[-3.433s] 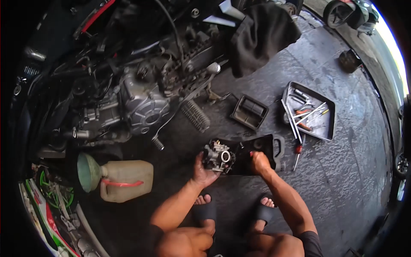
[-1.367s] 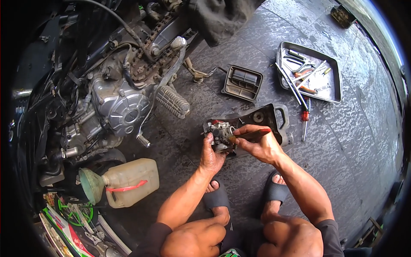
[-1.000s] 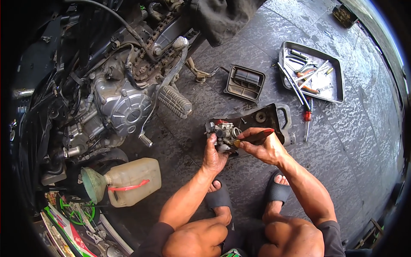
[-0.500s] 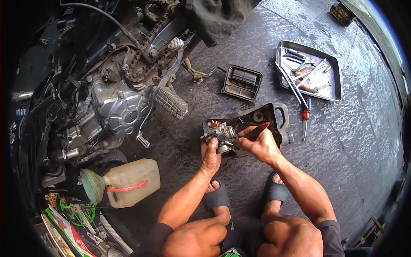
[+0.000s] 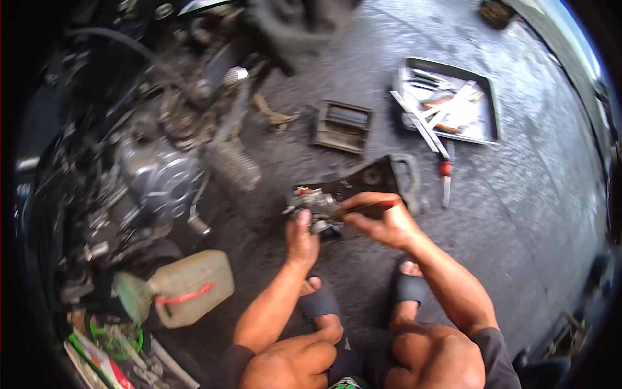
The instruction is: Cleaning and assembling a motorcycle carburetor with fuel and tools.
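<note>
A metal carburetor sits in my left hand, whose fingers are closed round its near side. Against its right side works my right hand, pinching a small brush with a red-tipped handle. The brush's working end is blurred and partly hidden by the fingers. Just beyond and beneath both hands lies a dark cut-open plastic container with a grey handle, holding a round part and a small spring.
A motorcycle engine with footpeg stands at left. Nearer lie a jug and green funnel. Farther off are a rectangular airbox part, a metal tool tray and a red-handled screwdriver. A dark cloth hangs at the top.
The whole view has shifted and blurred, with most things displaced left. Both hands keep their hold, and the brush stays at the carburetor's right side.
</note>
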{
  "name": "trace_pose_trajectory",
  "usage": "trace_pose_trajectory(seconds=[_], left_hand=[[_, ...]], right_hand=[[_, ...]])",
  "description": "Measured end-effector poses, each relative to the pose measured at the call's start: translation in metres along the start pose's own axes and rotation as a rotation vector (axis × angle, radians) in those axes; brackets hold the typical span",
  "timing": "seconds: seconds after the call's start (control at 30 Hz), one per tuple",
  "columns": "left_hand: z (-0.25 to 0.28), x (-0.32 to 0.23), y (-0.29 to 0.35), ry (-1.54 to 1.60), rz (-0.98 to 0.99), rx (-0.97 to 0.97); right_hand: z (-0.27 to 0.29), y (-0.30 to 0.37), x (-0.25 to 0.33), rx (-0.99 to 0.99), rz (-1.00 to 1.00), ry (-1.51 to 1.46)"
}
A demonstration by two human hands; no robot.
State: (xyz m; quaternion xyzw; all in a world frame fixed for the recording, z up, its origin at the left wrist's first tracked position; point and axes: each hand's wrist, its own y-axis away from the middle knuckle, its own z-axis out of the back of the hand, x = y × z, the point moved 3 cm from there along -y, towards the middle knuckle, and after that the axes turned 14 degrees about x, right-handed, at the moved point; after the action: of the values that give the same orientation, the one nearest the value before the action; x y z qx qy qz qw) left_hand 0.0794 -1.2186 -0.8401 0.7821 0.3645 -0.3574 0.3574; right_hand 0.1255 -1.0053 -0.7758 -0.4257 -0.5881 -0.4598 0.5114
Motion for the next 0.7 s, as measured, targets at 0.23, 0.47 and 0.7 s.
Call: trace_pose_trajectory(seconds=[0.23, 0.47, 0.7], left_hand=[[0.002, 0.002, -0.008, -0.124, -0.004, 0.148], [0.023, 0.0, -0.007, -0.147, -0.004, 0.129], [0.017, 0.005, -0.011, -0.14, -0.008, 0.146]], right_hand=[[-0.012, -0.005, 0.02, 0.005, 0.23, 0.536], [0.01, -0.002, -0.04, -0.108, -0.205, 0.706], [0.004, 0.003, -0.073, 0.036, -0.466, 0.789]])
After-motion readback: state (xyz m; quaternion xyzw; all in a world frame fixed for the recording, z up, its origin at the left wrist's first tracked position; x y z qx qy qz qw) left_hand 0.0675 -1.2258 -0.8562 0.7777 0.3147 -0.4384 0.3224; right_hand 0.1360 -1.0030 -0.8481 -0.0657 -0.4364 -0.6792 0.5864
